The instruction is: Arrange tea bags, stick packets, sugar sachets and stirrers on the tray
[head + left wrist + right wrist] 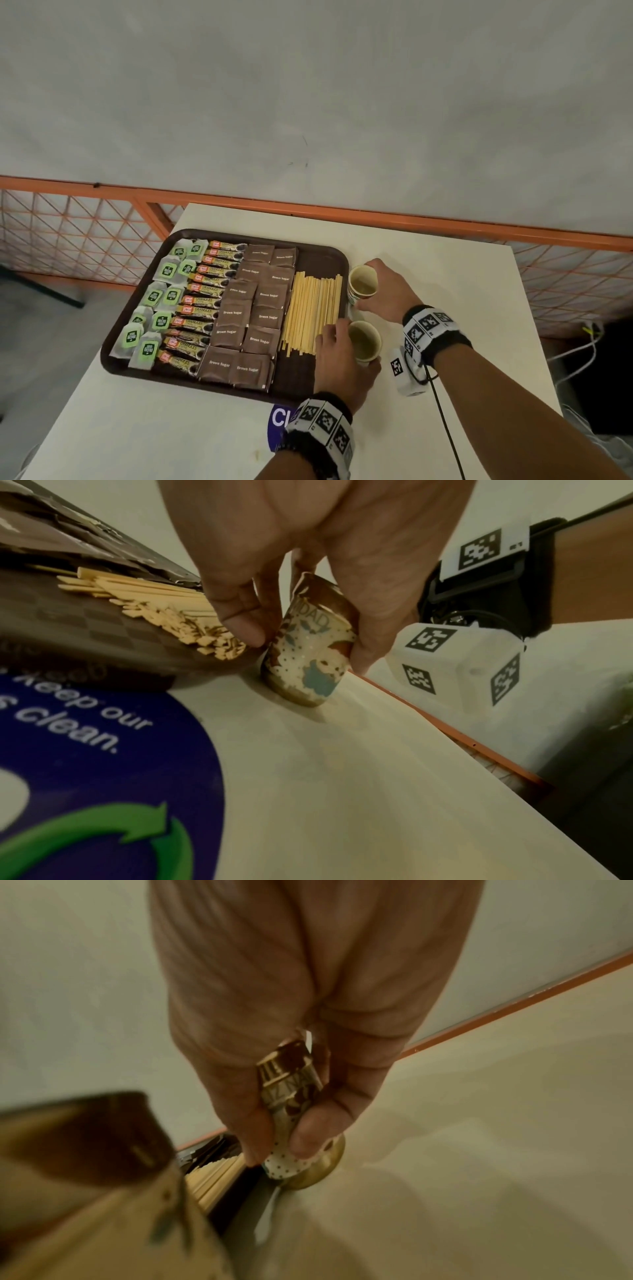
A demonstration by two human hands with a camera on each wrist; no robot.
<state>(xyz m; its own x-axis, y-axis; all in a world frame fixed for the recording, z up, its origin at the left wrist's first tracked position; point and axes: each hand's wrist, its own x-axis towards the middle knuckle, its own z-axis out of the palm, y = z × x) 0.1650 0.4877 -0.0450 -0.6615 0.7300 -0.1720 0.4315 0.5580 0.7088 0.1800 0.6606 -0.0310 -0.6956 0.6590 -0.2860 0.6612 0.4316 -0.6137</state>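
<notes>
The brown tray (pixel 113 346) holds green-labelled tea bags (pixel 161 298) in its left column, then stick packets (pixel 202 301), brown sugar sachets (pixel 253 311) and a row of wooden stirrers (pixel 313 310). Two patterned paper cups stand on the table just off the tray's right edge. My left hand (pixel 346 359) grips the near cup (pixel 365 341), thumb and fingers round its wall (pixel 308 653). My right hand (pixel 380 291) grips the far cup (pixel 363 281), seen pinched between thumb and fingers in the right wrist view (pixel 291 1093).
The white table (pixel 462 284) has an orange mesh railing (pixel 565 274) behind and to its right. A blue round sticker (pixel 85 750) lies on the table in front of the tray. White cables (pixel 579 353) hang off the right side.
</notes>
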